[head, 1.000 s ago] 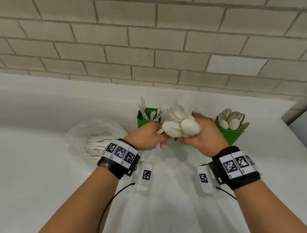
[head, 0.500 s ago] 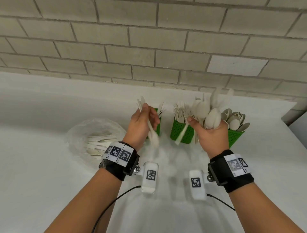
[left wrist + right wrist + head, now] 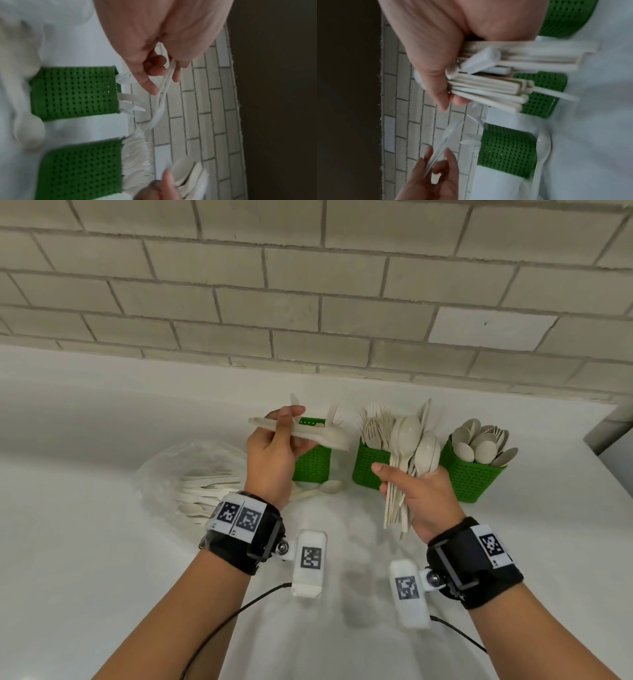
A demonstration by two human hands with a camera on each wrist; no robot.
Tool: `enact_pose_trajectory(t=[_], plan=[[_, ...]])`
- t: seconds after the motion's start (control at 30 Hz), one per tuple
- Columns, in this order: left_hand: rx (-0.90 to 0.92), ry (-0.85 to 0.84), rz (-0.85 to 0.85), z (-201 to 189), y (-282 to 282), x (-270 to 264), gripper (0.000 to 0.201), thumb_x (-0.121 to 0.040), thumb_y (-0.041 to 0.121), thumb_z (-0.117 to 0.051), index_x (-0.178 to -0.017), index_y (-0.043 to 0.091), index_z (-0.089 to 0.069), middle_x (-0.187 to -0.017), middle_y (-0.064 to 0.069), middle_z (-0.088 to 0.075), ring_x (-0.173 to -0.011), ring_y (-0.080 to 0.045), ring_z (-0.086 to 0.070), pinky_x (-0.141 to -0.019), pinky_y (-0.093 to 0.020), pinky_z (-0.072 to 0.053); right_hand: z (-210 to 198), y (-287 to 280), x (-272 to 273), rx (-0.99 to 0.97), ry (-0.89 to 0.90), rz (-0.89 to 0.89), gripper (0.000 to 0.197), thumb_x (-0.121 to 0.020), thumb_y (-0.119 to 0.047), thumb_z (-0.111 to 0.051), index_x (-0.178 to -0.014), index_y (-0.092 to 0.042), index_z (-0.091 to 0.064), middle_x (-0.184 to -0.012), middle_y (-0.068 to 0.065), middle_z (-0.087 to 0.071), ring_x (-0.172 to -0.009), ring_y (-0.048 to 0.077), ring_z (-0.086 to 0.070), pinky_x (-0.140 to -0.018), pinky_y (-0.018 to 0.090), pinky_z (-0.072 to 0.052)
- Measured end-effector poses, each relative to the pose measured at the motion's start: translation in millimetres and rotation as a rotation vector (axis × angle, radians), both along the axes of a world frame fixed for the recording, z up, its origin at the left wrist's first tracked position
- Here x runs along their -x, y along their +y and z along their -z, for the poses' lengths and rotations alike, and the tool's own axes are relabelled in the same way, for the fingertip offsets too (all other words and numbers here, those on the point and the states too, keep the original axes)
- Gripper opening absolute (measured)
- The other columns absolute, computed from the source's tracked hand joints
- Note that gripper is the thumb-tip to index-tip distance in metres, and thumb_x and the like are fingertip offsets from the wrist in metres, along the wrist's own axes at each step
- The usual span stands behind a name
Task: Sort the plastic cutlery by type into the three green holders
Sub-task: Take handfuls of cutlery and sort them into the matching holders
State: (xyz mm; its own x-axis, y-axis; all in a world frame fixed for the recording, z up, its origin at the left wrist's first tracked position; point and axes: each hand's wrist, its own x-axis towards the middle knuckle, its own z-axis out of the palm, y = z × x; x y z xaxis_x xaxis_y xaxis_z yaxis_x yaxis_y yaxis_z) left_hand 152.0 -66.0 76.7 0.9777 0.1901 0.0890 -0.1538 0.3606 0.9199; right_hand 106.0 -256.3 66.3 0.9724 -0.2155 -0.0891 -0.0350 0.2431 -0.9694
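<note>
Three green holders stand in a row by the wall: the left holder [image 3: 312, 463] with knives, the middle holder [image 3: 370, 469] with forks, the right holder [image 3: 474, 475] with spoons. My left hand [image 3: 287, 429] pinches two white cutlery pieces [image 3: 308, 434] level above the left holder; they show edge-on as thin cutlery pieces [image 3: 164, 83] between my fingers. My right hand [image 3: 404, 491] grips a bundle of spoons [image 3: 416, 446] upright in front of the middle and right holders, with the handles [image 3: 496, 86] fanning out of my fist.
A clear plastic bag [image 3: 191, 474] with more white cutlery lies at the left on the white table [image 3: 85, 542]. One loose spoon [image 3: 327, 487] lies on the table before the left holder. A brick wall rises right behind the holders.
My hands were together on the bundle, then parted. The left hand rose with its pieces and turned them level over the left holder. The right hand kept the spoon bundle.
</note>
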Motion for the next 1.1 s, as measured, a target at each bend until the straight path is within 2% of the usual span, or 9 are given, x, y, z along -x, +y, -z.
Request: enact_pose_trajectory(t=[0.1, 0.23, 0.43, 0.53, 0.63, 0.77, 0.87, 1.0, 1.1], plan=[[0.217, 0.020, 0.070, -6, -11, 2, 0.014, -0.098, 0.007, -0.055, -0.103, 0.007, -0.068, -0.072, -0.007, -0.061, -0.070, -0.014, -0.063, -0.086, -0.036, -0.058, 2, 12, 2, -0.087, 0.002, -0.068, 0.026, -0.064, -0.005, -0.080, -0.084, -0.015, -0.067, -0.064, -0.002, -0.061, -0.062, 0.011, -0.061, -0.057, 0.023, -0.052], [0.158, -0.007, 0.244, -3, -32, 19, 0.015, -0.089, 0.001, -0.064, -0.102, 0.004, -0.071, -0.088, -0.012, -0.073, -0.084, -0.024, -0.069, -0.085, -0.038, -0.058, -2, 24, 1, -0.319, -0.037, -0.085, 0.023, -0.063, -0.011, -0.078, -0.083, -0.014, -0.068, -0.068, 0.000, -0.064, -0.063, 0.012, -0.059, -0.059, 0.025, -0.052], [-0.197, -0.200, 0.382, 22, -47, 28, 0.013, -0.080, -0.013, -0.068, -0.083, -0.002, -0.074, -0.099, 0.002, -0.076, -0.097, -0.015, -0.070, -0.089, -0.029, -0.053, -15, 16, -10, -0.455, 0.033, -0.076, 0.049, -0.056, -0.012, -0.089, -0.096, 0.005, -0.068, -0.107, 0.030, -0.064, -0.098, 0.040, -0.065, -0.094, 0.055, -0.051], [-0.409, -0.222, 0.489, 22, -34, 20, 0.018, -0.076, -0.003, -0.078, -0.078, 0.014, -0.074, -0.095, 0.009, -0.075, -0.097, -0.011, -0.068, -0.090, -0.033, -0.052, -14, 12, -9, -0.304, -0.012, 0.020, 0.022, -0.070, 0.006, -0.076, -0.090, 0.000, -0.069, -0.095, 0.026, -0.066, -0.089, 0.038, -0.067, -0.083, 0.054, -0.056], [-0.469, -0.032, 0.531, 32, -19, 5, 0.018, -0.080, 0.008, -0.079, -0.090, 0.015, -0.065, -0.098, 0.003, -0.073, -0.095, -0.014, -0.068, -0.088, -0.033, -0.053, -11, 5, -10, -0.224, -0.062, 0.113, 0.015, -0.076, 0.010, -0.070, -0.082, -0.003, -0.068, -0.078, 0.013, -0.067, -0.074, 0.024, -0.067, -0.074, 0.040, -0.056], [-1.385, 0.171, 0.335, 66, -3, -16, 0.024, -0.092, 0.025, -0.063, -0.113, 0.012, -0.062, -0.112, -0.007, -0.067, -0.106, -0.026, -0.062, -0.092, -0.033, -0.048, -10, 0, -9, -0.215, -0.061, 0.082, 0.012, -0.082, 0.010, -0.064, -0.080, -0.002, -0.064, -0.064, 0.006, -0.063, -0.060, 0.016, -0.062, -0.065, 0.032, -0.056], [-1.725, 0.134, 0.331, 82, -6, -15, 0.025, -0.092, 0.026, -0.057, -0.115, 0.017, -0.059, -0.111, -0.007, -0.065, -0.109, -0.030, -0.059, -0.090, -0.036, -0.044, -7, 4, -7, -0.190, -0.065, 0.019, 0.016, -0.083, 0.012, -0.062, -0.086, -0.003, -0.064, -0.062, 0.003, -0.063, -0.056, 0.014, -0.062, -0.060, 0.029, -0.056], [-1.898, 0.031, 0.235, 87, -14, -14, 0.019, -0.092, 0.021, -0.055, -0.107, 0.025, -0.067, -0.103, -0.002, -0.067, -0.104, -0.026, -0.059, -0.087, -0.036, -0.038, 2, 6, -7, -0.127, -0.055, -0.022, 0.014, -0.081, 0.011, -0.065, -0.082, -0.002, -0.066, -0.062, 0.007, -0.062, -0.059, 0.018, -0.062, -0.061, 0.033, -0.053], [-1.643, 0.013, 0.298, 80, -13, -15, 0.021, -0.094, 0.019, -0.055, -0.110, 0.023, -0.069, -0.102, -0.005, -0.069, -0.101, -0.029, -0.060, -0.083, -0.033, -0.040, 8, 5, -6, -0.041, -0.103, -0.058, 0.014, -0.074, 0.007, -0.074, -0.081, -0.003, -0.068, -0.067, 0.008, -0.064, -0.067, 0.020, -0.063, -0.070, 0.036, -0.054]])
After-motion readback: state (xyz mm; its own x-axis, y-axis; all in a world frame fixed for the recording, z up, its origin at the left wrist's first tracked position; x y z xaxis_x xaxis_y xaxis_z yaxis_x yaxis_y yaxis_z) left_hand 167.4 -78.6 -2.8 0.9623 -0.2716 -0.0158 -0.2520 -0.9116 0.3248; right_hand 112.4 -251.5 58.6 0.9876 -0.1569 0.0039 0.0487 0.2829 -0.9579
